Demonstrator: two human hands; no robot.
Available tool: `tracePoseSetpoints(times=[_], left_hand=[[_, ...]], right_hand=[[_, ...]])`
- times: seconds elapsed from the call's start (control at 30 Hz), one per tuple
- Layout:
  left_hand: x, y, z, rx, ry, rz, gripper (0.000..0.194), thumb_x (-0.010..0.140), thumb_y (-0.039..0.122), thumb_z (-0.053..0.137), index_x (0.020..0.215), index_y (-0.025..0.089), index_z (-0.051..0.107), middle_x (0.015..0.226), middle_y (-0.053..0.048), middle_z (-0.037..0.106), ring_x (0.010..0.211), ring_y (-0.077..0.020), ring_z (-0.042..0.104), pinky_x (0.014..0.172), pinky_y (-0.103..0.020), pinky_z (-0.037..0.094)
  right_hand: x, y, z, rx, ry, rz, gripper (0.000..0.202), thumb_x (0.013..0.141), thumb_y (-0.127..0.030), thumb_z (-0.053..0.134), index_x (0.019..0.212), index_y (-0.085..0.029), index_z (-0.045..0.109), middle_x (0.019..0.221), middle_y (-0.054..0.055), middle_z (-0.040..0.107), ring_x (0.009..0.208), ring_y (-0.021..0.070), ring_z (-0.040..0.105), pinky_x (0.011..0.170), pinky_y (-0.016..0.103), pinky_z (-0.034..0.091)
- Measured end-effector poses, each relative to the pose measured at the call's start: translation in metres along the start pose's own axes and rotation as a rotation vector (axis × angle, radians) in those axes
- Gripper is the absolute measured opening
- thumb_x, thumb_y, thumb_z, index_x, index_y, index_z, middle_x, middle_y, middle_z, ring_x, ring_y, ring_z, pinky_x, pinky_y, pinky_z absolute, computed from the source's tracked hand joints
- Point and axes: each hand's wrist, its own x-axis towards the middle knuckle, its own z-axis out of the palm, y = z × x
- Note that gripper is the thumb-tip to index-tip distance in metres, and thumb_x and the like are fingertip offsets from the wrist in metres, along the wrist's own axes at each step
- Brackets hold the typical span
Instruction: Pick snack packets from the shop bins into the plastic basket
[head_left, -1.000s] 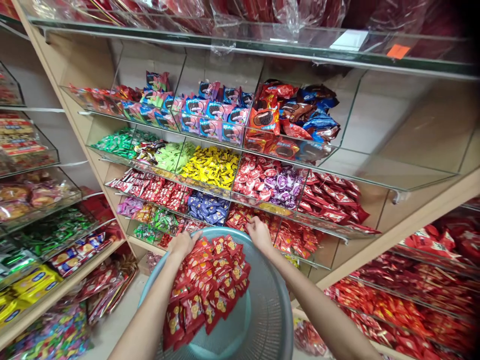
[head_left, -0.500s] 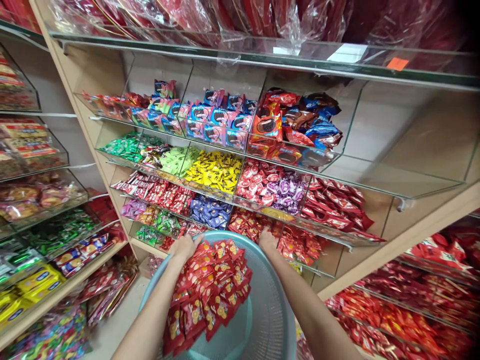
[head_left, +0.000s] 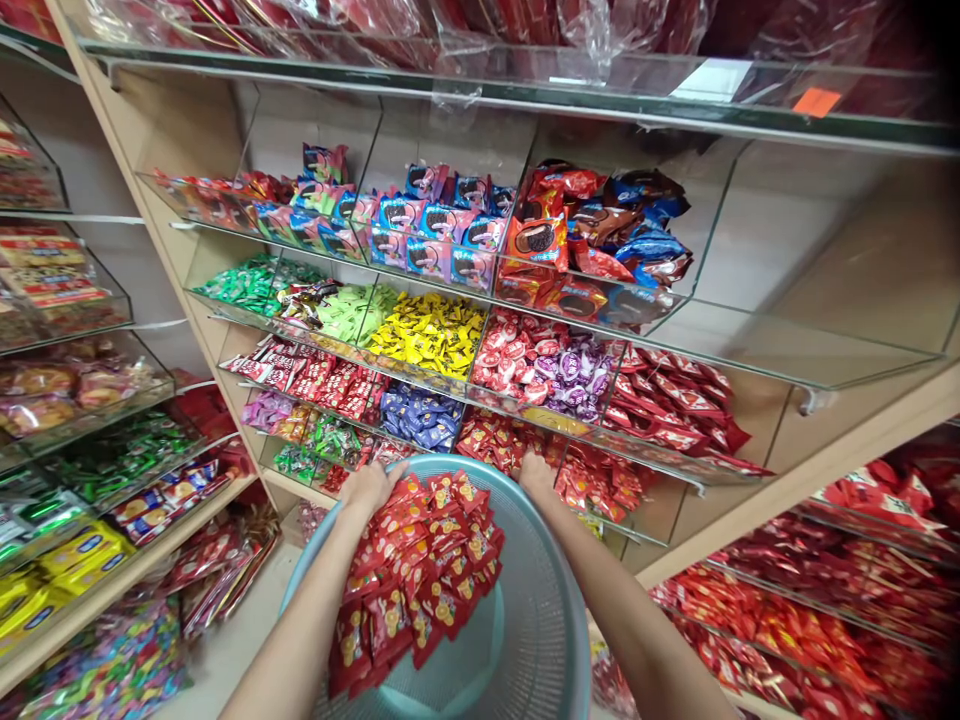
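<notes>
A blue-green plastic basket with perforated walls is in front of me, below the shelf. Inside, toward its left side, lies a heap of red candy packets with orange round prints. My left hand is closed on the far left part of the rim, its fingertips reaching over the edge. At the far right part of the rim, my right hand is closed against the basket, most of its fingers hidden. Just behind the hands, red packets fill a low shelf compartment.
Glass-fronted shelves hold yellow candies, purple-wrapped candies, blue packets and pink-and-blue cookie packs. A wooden divider slants at the right. Yellow packs fill a left shelf. A bag of colourful sweets lies lower left.
The view has shifted slightly, so the upper shelf edge sits higher in the picture. Both hands stay at the basket's rim, and the red packets remain heaped inside.
</notes>
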Motion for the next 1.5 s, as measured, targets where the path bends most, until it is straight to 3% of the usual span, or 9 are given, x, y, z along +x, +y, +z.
tracePoseSetpoints(times=[0.17, 0.37, 0.43, 0.5, 0.67, 0.73, 1.03, 1.33, 1.5], left_hand=[[0.001, 0.0, 0.001, -0.001, -0.007, -0.008, 0.08, 0.064, 0.075, 0.014, 0.096, 0.016, 0.057, 0.096, -0.016, 0.058, 0.09, -0.0319, 0.053, 0.075, -0.04, 0.039], [0.004, -0.002, 0.004, 0.008, 0.013, 0.004, 0.082, 0.064, 0.075, 0.013, 0.097, 0.016, 0.058, 0.096, -0.016, 0.059, 0.09, -0.0322, 0.053, 0.074, -0.041, 0.039], [0.006, -0.003, 0.005, 0.01, 0.013, 0.01, 0.082, 0.063, 0.076, 0.013, 0.097, 0.016, 0.058, 0.095, -0.016, 0.059, 0.089, -0.0322, 0.053, 0.074, -0.041, 0.039], [0.006, -0.003, 0.006, 0.01, 0.012, 0.013, 0.083, 0.063, 0.076, 0.012, 0.096, 0.015, 0.058, 0.095, -0.017, 0.059, 0.089, -0.0322, 0.053, 0.074, -0.041, 0.039], [0.008, -0.003, 0.007, 0.006, 0.015, 0.006, 0.085, 0.063, 0.076, 0.013, 0.1, 0.015, 0.056, 0.095, -0.017, 0.059, 0.089, -0.0329, 0.053, 0.073, -0.043, 0.039], [0.007, -0.003, 0.007, 0.005, 0.012, -0.001, 0.085, 0.062, 0.077, 0.013, 0.101, 0.014, 0.056, 0.095, -0.017, 0.059, 0.089, -0.0329, 0.053, 0.073, -0.043, 0.039], [0.005, -0.002, 0.004, 0.016, 0.004, 0.008, 0.084, 0.063, 0.076, 0.014, 0.1, 0.013, 0.056, 0.096, -0.018, 0.059, 0.09, -0.0323, 0.053, 0.075, -0.042, 0.039], [0.005, -0.001, 0.003, 0.017, -0.009, -0.004, 0.083, 0.063, 0.076, 0.014, 0.099, 0.013, 0.056, 0.097, -0.018, 0.058, 0.091, -0.0327, 0.053, 0.075, -0.042, 0.039], [0.004, -0.001, 0.002, 0.004, -0.011, -0.002, 0.082, 0.063, 0.076, 0.013, 0.096, 0.014, 0.057, 0.097, -0.017, 0.058, 0.091, -0.0332, 0.053, 0.075, -0.043, 0.039]], right_hand=[[-0.01, 0.0, -0.01, 0.015, 0.048, -0.058, 0.03, 0.075, -0.028, 0.048, 0.101, -0.013, 0.048, 0.095, 0.014, 0.056, 0.087, 0.0205, 0.055, 0.068, 0.027, 0.038], [-0.033, 0.003, -0.036, 0.121, 0.381, -0.283, 0.025, 0.074, -0.031, 0.049, 0.095, -0.018, 0.048, 0.101, 0.012, 0.048, 0.096, 0.0233, 0.047, 0.07, 0.03, 0.039], [-0.047, 0.003, -0.044, 0.288, 0.394, -0.368, 0.022, 0.073, -0.033, 0.05, 0.088, -0.018, 0.048, 0.097, 0.009, 0.049, 0.092, 0.0218, 0.048, 0.071, 0.031, 0.04], [-0.065, 0.0, -0.049, 0.554, 0.245, -0.412, 0.026, 0.072, -0.038, 0.052, 0.087, -0.018, 0.047, 0.086, 0.005, 0.053, 0.08, 0.0185, 0.053, 0.067, 0.031, 0.043], [-0.118, -0.014, -0.05, 1.194, -0.66, -0.361, 0.038, 0.067, -0.04, 0.059, 0.095, -0.022, 0.041, 0.083, -0.001, 0.055, 0.075, 0.0133, 0.057, 0.062, 0.029, 0.049], [-0.133, -0.018, -0.046, 1.238, -0.853, -0.373, 0.043, 0.061, -0.035, 0.065, 0.095, -0.023, 0.042, 0.087, -0.001, 0.055, 0.078, 0.0121, 0.057, 0.062, 0.026, 0.049], [-0.146, -0.017, -0.015, 1.175, -0.811, -0.402, 0.046, 0.048, -0.034, 0.074, 0.083, -0.017, 0.05, 0.071, -0.004, 0.051, 0.057, 0.0067, 0.051, 0.052, 0.022, 0.046], [-0.169, 0.0, 0.042, 1.062, -1.054, -0.027, 0.045, 0.039, -0.026, 0.076, 0.071, -0.016, 0.048, 0.063, -0.002, 0.056, 0.055, 0.0104, 0.055, 0.056, 0.027, 0.047], [-0.174, -0.003, 0.055, 1.078, -1.036, 0.051, 0.045, 0.035, -0.02, 0.076, 0.069, -0.015, 0.048, 0.06, -0.004, 0.055, 0.057, 0.012, 0.056, 0.057, 0.029, 0.048]])
